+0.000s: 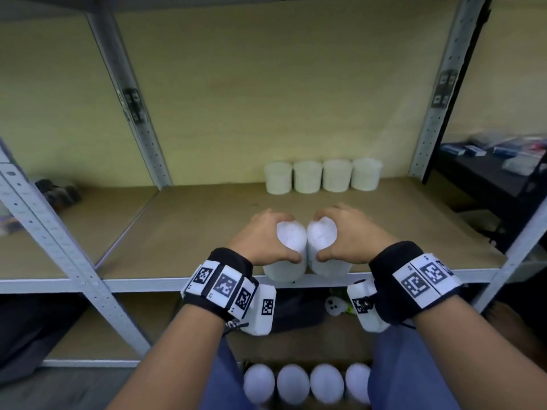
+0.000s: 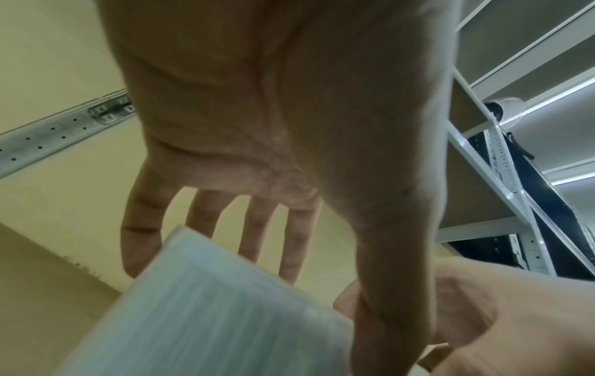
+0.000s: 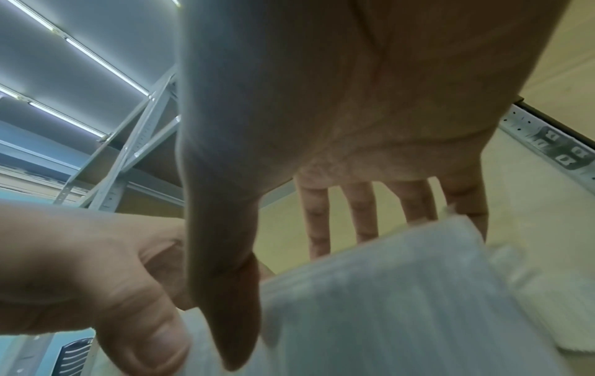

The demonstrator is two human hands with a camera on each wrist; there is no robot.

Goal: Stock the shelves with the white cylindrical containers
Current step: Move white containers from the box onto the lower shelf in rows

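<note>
On the wooden shelf (image 1: 183,232), each hand (image 1: 263,238) grips a container (image 1: 291,241), seemingly touching.

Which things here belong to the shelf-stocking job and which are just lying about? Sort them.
Part of the job:
- left hand gripping a white container
- right hand gripping a second container
- row of four containers standing at the shelf back
- supply containers below

Lying about:
- dark bundle in the left bay
- boxes on the dark table, right

Dark clutter (image 1: 57,192) on the left shelf blurred; bottom containers (image 1: 307,383) cut off by arms.
</note>
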